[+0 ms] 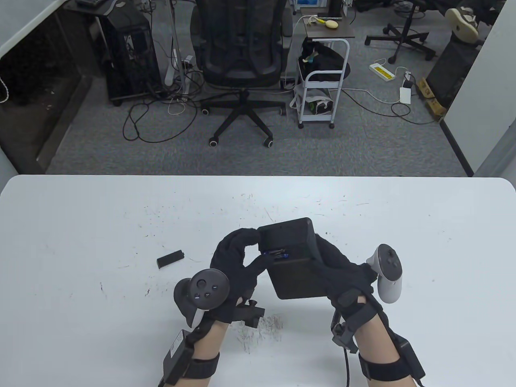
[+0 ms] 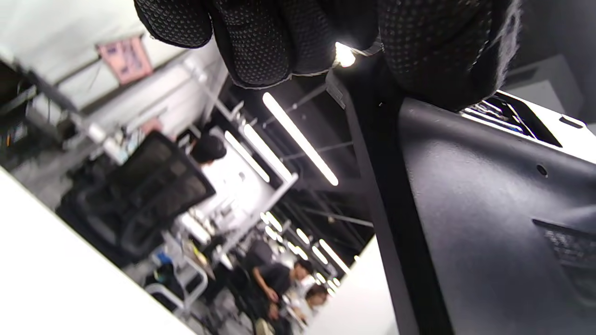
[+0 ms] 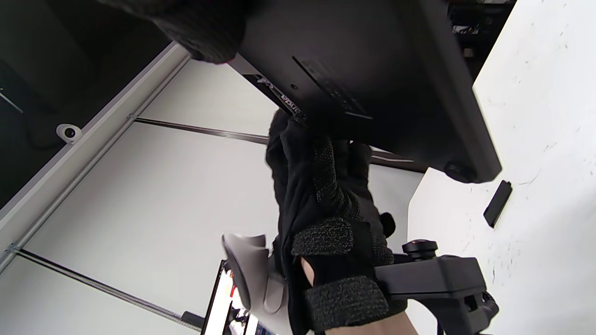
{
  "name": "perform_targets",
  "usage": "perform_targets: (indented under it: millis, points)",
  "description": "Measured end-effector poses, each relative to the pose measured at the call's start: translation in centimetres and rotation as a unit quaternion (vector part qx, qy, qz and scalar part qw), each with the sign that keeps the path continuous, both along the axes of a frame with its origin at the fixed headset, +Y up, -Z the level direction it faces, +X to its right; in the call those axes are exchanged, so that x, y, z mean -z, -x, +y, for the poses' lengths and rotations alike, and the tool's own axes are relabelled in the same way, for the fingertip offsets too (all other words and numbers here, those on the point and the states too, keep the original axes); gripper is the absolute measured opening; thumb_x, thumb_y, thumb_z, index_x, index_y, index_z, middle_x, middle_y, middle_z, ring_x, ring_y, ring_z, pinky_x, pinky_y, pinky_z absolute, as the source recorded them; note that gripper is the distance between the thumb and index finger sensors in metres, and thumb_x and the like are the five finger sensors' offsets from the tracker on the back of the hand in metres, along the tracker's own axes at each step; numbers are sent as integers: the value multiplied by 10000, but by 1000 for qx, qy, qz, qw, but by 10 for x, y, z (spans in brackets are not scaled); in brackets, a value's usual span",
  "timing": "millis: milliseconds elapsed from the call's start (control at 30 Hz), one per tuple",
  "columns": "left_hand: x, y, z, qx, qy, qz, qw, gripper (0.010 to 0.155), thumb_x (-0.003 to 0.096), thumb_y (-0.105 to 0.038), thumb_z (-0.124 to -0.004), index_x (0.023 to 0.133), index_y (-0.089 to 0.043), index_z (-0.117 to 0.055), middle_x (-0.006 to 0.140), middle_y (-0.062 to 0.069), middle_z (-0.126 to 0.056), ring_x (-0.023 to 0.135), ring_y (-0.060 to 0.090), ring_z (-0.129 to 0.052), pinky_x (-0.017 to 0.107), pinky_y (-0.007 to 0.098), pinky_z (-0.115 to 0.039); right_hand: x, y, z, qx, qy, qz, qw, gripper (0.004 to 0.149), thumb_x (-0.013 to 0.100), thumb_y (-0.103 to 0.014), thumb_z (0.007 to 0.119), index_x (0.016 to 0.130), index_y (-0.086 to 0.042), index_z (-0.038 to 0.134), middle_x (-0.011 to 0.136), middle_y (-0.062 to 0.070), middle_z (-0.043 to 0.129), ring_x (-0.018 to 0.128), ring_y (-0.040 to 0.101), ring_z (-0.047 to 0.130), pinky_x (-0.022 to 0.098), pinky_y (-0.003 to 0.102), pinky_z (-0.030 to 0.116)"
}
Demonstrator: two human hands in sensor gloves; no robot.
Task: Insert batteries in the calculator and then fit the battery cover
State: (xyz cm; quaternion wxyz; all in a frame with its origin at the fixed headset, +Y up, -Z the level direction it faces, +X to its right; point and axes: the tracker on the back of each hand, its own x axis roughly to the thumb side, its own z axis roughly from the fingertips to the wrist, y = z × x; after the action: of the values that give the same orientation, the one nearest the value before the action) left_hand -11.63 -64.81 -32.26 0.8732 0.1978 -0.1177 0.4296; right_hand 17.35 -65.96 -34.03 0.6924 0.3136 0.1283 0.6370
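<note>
Table view shows the calculator (image 1: pixel 291 258) held up off the white surface (image 1: pixel 100 225), its back turned upward, between both gloved hands. The right hand (image 1: pixel 342 274) cradles it from the right side and underneath, fingers wrapped around its far edge and mostly hidden behind the body. The left hand (image 1: pixel 238 262) grips its left edge, thumb pressed at the open battery compartment, where batteries (image 1: pixel 277 254) with blue markings lie in the slot. From where I stand the left fingers (image 2: pixel 260 42) look curled tight together over the calculator's top corner; the left wrist view has them bunched close above the dark casing, with the open slot visible to the right. The right wrist view looks along the underside of the calculator, a right fingertip pressed on its back near the top edge, and the left hand reaching up to it from below.

The battery cover (image 1: pixel 170 259) lies flat on the surface, well apart to the left of the hands, touched by neither. A tracker sits on the back of each hand
</note>
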Motion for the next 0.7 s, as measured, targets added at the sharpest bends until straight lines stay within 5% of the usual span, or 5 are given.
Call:
perform_targets:
  millis: [233, 700]
  points:
    - [18, 8, -11, -129, 121, -170, 969, 867, 453, -552, -855, 1157, -166, -529, 1090, 66, -798, 941, 270, -889, 750, 554, -687, 1, 1, -1, 18, 10, 31, 999, 628, 502, -337, 849, 1052, -191, 582, 1032, 133, 750, 835, 432, 878, 532, 518, 822]
    - [19, 4, -16, -102, 124, -133, 978, 827, 481, -546, -831, 1147, -143, -551, 978, -5, -869, 840, 186, -943, 729, 516, -724, 3, 4, -5, -6, 10, 19, 1000, 632, 497, -337, 855, 1051, -204, 583, 1038, 123, 741, 844, 430, 864, 540, 515, 816]
